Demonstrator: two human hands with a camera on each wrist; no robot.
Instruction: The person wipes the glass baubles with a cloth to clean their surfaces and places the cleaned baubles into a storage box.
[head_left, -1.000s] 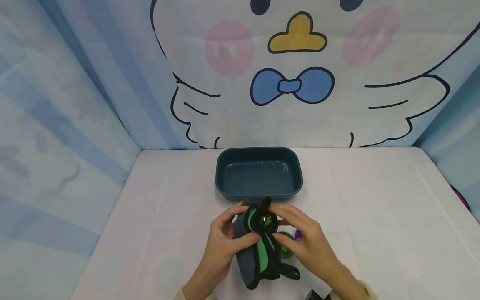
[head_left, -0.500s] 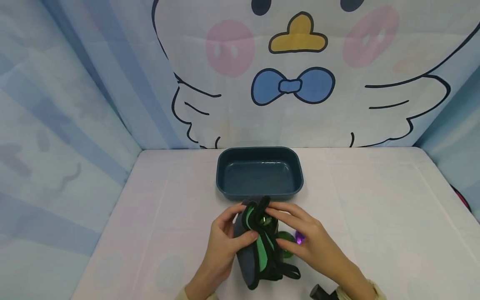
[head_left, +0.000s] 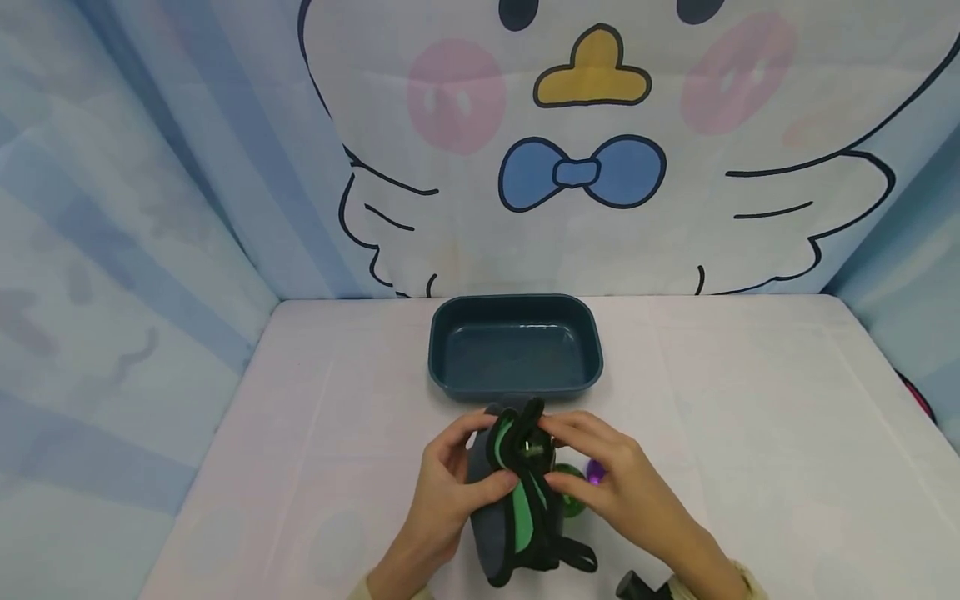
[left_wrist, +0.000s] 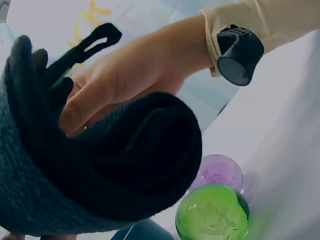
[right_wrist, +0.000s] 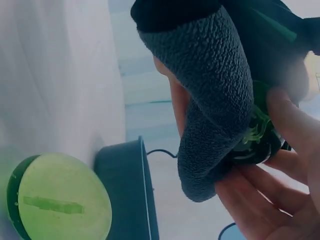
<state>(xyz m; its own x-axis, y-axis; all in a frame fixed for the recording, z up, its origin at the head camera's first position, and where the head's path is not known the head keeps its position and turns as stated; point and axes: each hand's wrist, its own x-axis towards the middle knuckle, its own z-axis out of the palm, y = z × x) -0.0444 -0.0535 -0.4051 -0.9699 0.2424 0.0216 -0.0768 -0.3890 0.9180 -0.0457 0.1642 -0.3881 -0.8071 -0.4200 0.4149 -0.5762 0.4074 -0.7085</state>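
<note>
A folded grey cloth piece [head_left: 491, 542] with black edging, green stripes and black loops stands tilted between the hands. My left hand [head_left: 457, 483] grips its grey side, thumb on the black edge. My right hand [head_left: 626, 479] holds a shiny green ball [head_left: 536, 447] at the cloth's fold, thumb on one side and fingers on the other. In the right wrist view the cloth's fuzzy grey face [right_wrist: 215, 75] hides part of this ball. Behind the right hand's thumb, a second green ball [head_left: 573, 500] and a purple ball [head_left: 595, 472] lie on the table.
A dark teal rectangular bin [head_left: 517, 390] stands just beyond the hands, its front wall close behind the cloth. A black wrist device [head_left: 634, 587] sits at the right sleeve. Printed curtains [head_left: 577, 250] rise behind the table and along both sides.
The right hand's fingers shifted off to the right half a second ago, then came back in to the ball and the cloth's edge. The left hand keeps its grip; cloth and ball barely moved.
</note>
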